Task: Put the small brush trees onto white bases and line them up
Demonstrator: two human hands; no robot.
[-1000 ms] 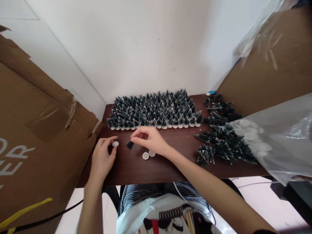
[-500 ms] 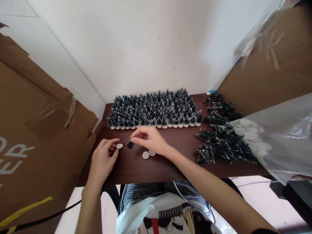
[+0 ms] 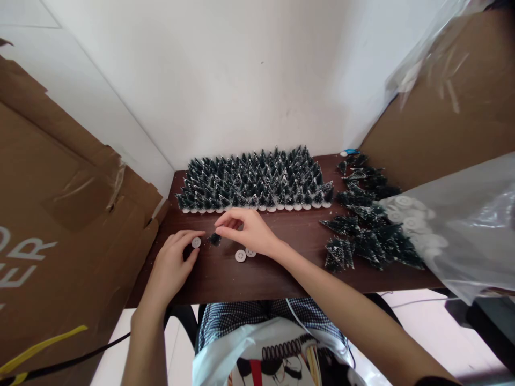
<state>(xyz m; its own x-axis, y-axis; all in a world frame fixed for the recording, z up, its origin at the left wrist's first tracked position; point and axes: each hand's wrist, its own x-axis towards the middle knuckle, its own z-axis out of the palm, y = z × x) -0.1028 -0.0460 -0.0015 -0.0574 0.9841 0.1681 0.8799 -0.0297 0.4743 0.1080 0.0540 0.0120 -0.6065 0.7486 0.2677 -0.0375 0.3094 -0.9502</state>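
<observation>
My left hand [image 3: 172,264] pinches a small white round base [image 3: 196,242] between thumb and fingers, just above the dark wooden table [image 3: 265,279]. My right hand [image 3: 247,229] is closed in a pinch on a tiny dark green frosted tree [image 3: 214,239], which points left at the base. The base and the tree's stem are almost touching. Two more white bases [image 3: 244,254] lie on the table under my right wrist.
Rows of finished small trees [image 3: 257,182] on white bases stand at the back by the wall. A loose pile of trees [image 3: 364,225] lies at the right, beside a clear plastic bag of white bases [image 3: 450,230]. Cardboard boxes [image 3: 60,214] flank both sides.
My left hand has carried the white base to the right, closer to the tree. My right hand has stayed nearly in place with the tree.
</observation>
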